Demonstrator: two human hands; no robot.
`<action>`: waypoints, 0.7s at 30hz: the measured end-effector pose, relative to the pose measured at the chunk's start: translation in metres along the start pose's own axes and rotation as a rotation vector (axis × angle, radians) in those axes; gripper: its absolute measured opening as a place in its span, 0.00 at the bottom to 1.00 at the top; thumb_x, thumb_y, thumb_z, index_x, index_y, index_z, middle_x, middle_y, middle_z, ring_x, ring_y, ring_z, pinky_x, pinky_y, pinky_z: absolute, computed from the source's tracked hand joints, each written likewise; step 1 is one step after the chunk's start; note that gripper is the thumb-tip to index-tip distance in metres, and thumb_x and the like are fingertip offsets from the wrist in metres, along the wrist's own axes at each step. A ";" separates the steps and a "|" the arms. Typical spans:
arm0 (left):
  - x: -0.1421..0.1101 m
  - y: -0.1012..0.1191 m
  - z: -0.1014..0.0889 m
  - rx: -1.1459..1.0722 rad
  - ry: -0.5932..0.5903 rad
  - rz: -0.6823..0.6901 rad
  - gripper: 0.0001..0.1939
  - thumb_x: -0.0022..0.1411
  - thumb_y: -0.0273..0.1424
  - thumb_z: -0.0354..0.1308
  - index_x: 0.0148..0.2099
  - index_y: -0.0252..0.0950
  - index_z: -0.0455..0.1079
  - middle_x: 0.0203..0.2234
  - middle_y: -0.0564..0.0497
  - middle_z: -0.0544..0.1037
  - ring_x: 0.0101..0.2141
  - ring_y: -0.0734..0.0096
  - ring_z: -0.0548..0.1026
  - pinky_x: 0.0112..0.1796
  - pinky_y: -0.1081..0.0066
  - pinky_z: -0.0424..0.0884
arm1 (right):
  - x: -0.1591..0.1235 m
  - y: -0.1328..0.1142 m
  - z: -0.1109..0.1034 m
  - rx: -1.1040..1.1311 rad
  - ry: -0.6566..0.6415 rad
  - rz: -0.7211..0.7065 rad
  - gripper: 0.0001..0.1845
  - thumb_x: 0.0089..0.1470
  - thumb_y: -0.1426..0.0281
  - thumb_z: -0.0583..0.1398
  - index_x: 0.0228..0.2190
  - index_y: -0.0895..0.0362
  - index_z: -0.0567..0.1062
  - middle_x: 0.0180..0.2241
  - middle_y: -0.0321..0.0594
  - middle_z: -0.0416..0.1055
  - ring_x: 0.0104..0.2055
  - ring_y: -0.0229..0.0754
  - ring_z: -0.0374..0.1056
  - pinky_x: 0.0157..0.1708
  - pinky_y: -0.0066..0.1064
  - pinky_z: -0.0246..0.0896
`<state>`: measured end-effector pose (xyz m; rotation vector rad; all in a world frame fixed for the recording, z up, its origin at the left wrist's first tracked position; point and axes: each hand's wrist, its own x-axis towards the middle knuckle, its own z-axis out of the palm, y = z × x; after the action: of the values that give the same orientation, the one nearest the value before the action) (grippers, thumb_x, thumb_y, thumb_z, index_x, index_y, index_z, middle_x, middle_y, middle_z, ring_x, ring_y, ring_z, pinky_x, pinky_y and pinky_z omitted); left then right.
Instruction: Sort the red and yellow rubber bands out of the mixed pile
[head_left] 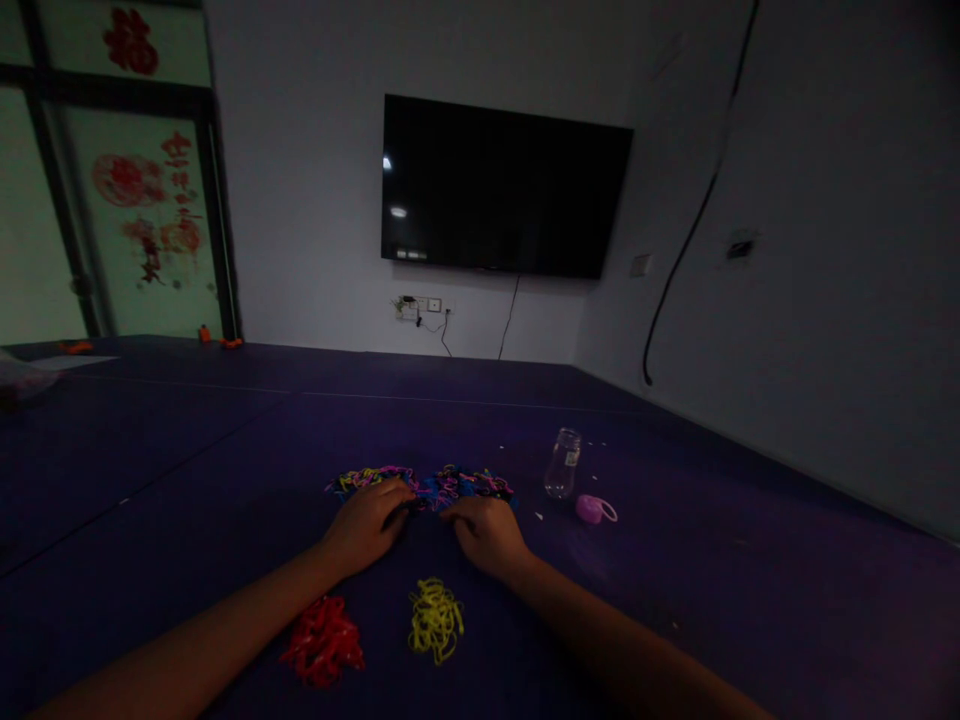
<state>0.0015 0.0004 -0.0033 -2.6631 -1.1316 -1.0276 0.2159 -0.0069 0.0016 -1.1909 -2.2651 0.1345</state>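
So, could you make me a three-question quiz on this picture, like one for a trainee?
1. True or false: the yellow pile lies to the right of the red pile.
2. Where is the pink cap relative to the clear bottle? A: on its mouth. B: beside it. C: inside it.
3. How many hands are at the multicoloured loops?

Key: 1, true. 2, B. 3, two: the left hand and the right hand.
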 end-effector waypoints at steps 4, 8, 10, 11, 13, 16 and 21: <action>0.000 -0.002 0.002 0.022 -0.040 -0.008 0.13 0.58 0.22 0.50 0.43 0.37 0.69 0.39 0.48 0.76 0.41 0.63 0.73 0.44 0.62 0.69 | 0.006 0.010 -0.013 -0.406 -0.036 0.204 0.13 0.54 0.75 0.52 0.35 0.58 0.76 0.38 0.48 0.75 0.40 0.46 0.71 0.39 0.33 0.63; 0.000 -0.004 0.004 0.021 -0.048 -0.013 0.12 0.59 0.24 0.50 0.44 0.37 0.70 0.40 0.47 0.76 0.42 0.62 0.73 0.45 0.61 0.69 | 0.007 0.015 -0.014 -0.582 -0.011 0.339 0.12 0.57 0.73 0.52 0.36 0.61 0.75 0.39 0.55 0.72 0.41 0.53 0.69 0.35 0.37 0.63; 0.000 -0.004 0.005 0.023 -0.047 -0.011 0.12 0.60 0.24 0.50 0.44 0.37 0.70 0.41 0.47 0.76 0.43 0.62 0.73 0.45 0.61 0.69 | 0.007 0.018 -0.011 -0.588 -0.009 0.356 0.13 0.57 0.73 0.51 0.37 0.62 0.74 0.40 0.56 0.71 0.42 0.54 0.68 0.35 0.38 0.63; -0.001 -0.004 0.005 0.024 -0.046 -0.005 0.12 0.60 0.24 0.50 0.44 0.37 0.70 0.41 0.47 0.76 0.43 0.62 0.73 0.45 0.61 0.69 | 0.007 0.019 -0.010 -0.567 -0.015 0.351 0.13 0.57 0.73 0.51 0.37 0.62 0.74 0.40 0.56 0.71 0.42 0.54 0.68 0.35 0.38 0.63; -0.001 -0.004 0.005 0.022 -0.038 0.009 0.12 0.60 0.24 0.50 0.44 0.37 0.69 0.41 0.47 0.76 0.43 0.62 0.73 0.45 0.61 0.69 | 0.008 0.021 -0.008 -0.508 -0.030 0.323 0.13 0.56 0.75 0.51 0.37 0.63 0.74 0.39 0.56 0.71 0.42 0.52 0.68 0.38 0.38 0.63; -0.001 -0.003 0.005 0.018 -0.034 0.014 0.12 0.59 0.24 0.50 0.44 0.37 0.69 0.41 0.47 0.76 0.43 0.62 0.73 0.45 0.61 0.69 | 0.010 0.025 -0.005 -0.396 -0.048 0.213 0.13 0.55 0.78 0.51 0.37 0.62 0.75 0.40 0.53 0.72 0.44 0.49 0.67 0.44 0.36 0.61; -0.001 -0.001 0.003 0.009 -0.046 0.002 0.12 0.59 0.23 0.50 0.44 0.36 0.69 0.40 0.46 0.76 0.44 0.61 0.73 0.46 0.61 0.68 | 0.010 0.030 0.000 -0.147 -0.039 -0.077 0.20 0.54 0.81 0.50 0.47 0.60 0.71 0.51 0.48 0.67 0.54 0.43 0.61 0.55 0.35 0.53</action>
<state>0.0020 0.0015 -0.0067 -2.6933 -1.1385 -0.9632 0.2333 0.0190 -0.0048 -1.1819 -2.3852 -0.0390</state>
